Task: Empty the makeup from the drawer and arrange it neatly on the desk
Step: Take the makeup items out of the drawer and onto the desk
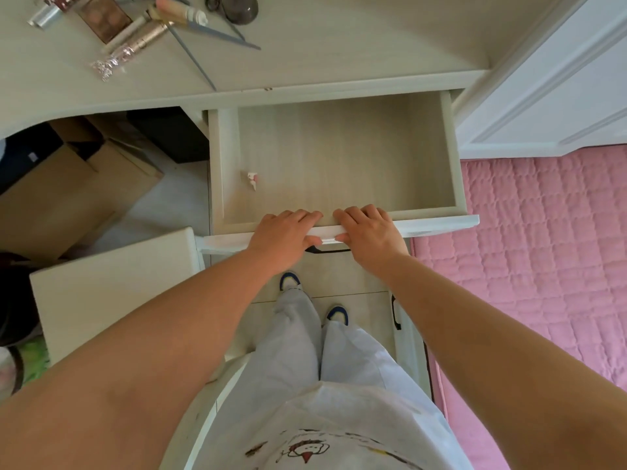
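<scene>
The pale wooden drawer [339, 157] stands pulled out under the desk [339, 56]. Only one small white and pink item [251, 179] lies inside, near its left wall. My left hand [285, 235] and my right hand [368, 230] sit side by side on the drawer's front panel [441, 223], fingers curled over its top edge. On the desk at the upper left lies a cluster of makeup: a brown palette [101, 16], a glittery tube [132, 50], a peach tube [179, 10], a silver tube [45, 16] and thin grey pencils [217, 33].
A dark round jar [241, 8] stands at the desk's back. Cardboard boxes [68, 184] sit under the desk on the left. A white chair or stool [112, 286] is at my left. A pink quilted bed [543, 252] lies to the right, with a white wardrobe door [549, 89] behind it.
</scene>
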